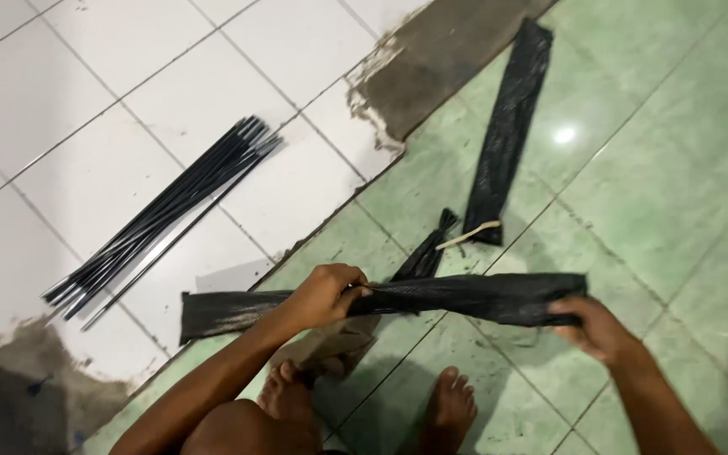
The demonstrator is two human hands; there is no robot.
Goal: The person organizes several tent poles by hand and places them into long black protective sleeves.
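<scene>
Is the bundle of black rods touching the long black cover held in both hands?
Apart. Head view shows white tile between the rod bundle and the held cover.

Both hands (bare) grip black mesh strip (465, 297).

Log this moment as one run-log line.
left hand: grips black sleeve mid-length | right hand: holds its end | rod bundle: on white tiles | second sleeve: on green floor
</scene>
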